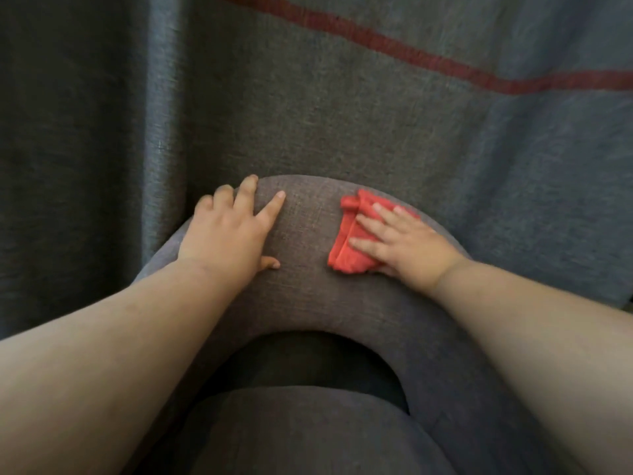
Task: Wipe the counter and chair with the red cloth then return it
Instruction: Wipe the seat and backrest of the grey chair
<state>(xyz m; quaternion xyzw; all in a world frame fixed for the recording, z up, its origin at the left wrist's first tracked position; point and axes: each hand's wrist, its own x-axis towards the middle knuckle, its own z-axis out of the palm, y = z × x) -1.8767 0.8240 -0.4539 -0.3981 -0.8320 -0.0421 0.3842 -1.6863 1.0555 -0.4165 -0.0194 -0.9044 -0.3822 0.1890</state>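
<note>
Seat cushion (301,433) sat closest, then the chair (308,275) and its curved grey backrest. Left hand (229,231) lay spread flat on that backrest, holding nothing. Right hand (400,241) pressed the folded red cloth (346,248) down with splayed fingers. Behind it all hung a grey curtain (342,114) with a red stripe (394,49).

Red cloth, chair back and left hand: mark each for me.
red cloth (346,248): head view, on its bare folded left part.
chair back (308,228): head view, on the grey padded top between the hands.
left hand (226,234): head view, on the back of the hand.
</note>
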